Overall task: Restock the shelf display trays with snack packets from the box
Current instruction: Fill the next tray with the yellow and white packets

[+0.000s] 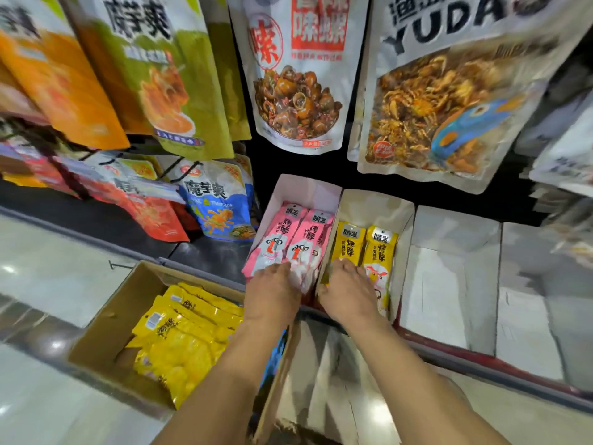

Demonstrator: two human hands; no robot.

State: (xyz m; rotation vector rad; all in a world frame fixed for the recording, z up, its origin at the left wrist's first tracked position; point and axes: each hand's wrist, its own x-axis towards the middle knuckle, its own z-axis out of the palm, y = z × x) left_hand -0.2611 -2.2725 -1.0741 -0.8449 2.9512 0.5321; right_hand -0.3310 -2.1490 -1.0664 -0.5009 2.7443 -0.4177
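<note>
Both hands reach forward onto the shelf display trays. The left hand [272, 289] lies palm-down on the near ends of the pink packets [293, 239], fingers curled over them; whether it grips or only presses cannot be told. The right hand [348, 284] rests the same way on the yellow packets [364, 244] — its grip is likewise unclear.

The packets are long and narrow, lying two abreast with their long axis running away from the hands, printed tops at the far end. The pink ones fill the white tray [308, 187] ahead of the left hand; the yellow ones sit in the cream tray [378, 203] ahead of the right. Right of the right hand stand pale empty trays [449, 268].

Below and left of the left forearm, an open cardboard box [115, 316] on the glossy tiled floor [48, 252] holds a heap of yellow bagged snacks [183, 335]. Above the hands hang large snack pouches [298, 75] — blurred at the edges.
</note>
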